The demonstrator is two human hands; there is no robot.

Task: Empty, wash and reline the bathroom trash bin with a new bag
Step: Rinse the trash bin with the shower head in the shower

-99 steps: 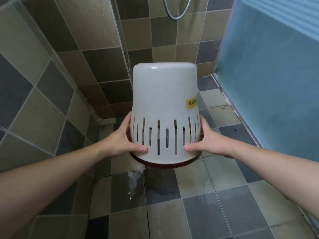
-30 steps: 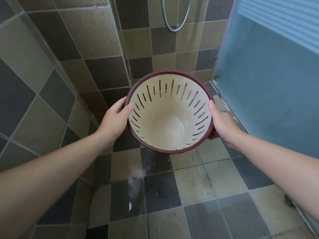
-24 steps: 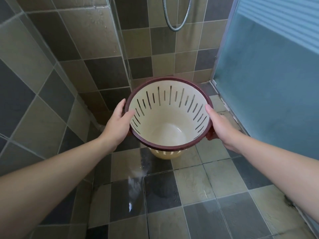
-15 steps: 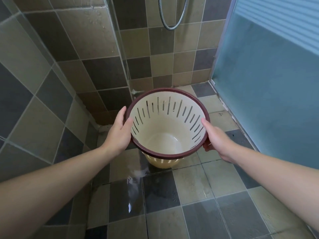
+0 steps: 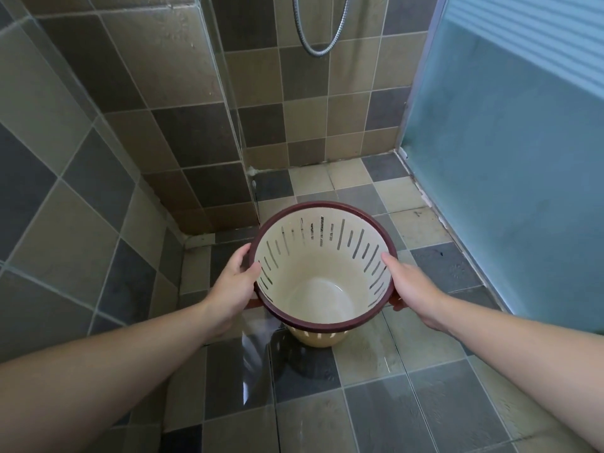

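The cream trash bin (image 5: 322, 295) with slotted walls and a dark red rim stands upright, mouth up, low over the tiled floor. It holds no bag and its inside looks wet and bare. My left hand (image 5: 233, 282) grips the rim on the left, thumb over the edge. My right hand (image 5: 413, 286) grips the rim on the right in the same way. I cannot tell whether the bin's base touches the floor.
Wet floor tiles (image 5: 294, 371) gleam under and in front of the bin. A tiled wall corner (image 5: 209, 142) rises at the left. A frosted glass shower door (image 5: 506, 158) closes the right side. A metal shower hose (image 5: 318, 31) loops at the top.
The bin was upside down, then turned mouth up. Over the last second both hands have lowered it toward the floor and nearer to me.
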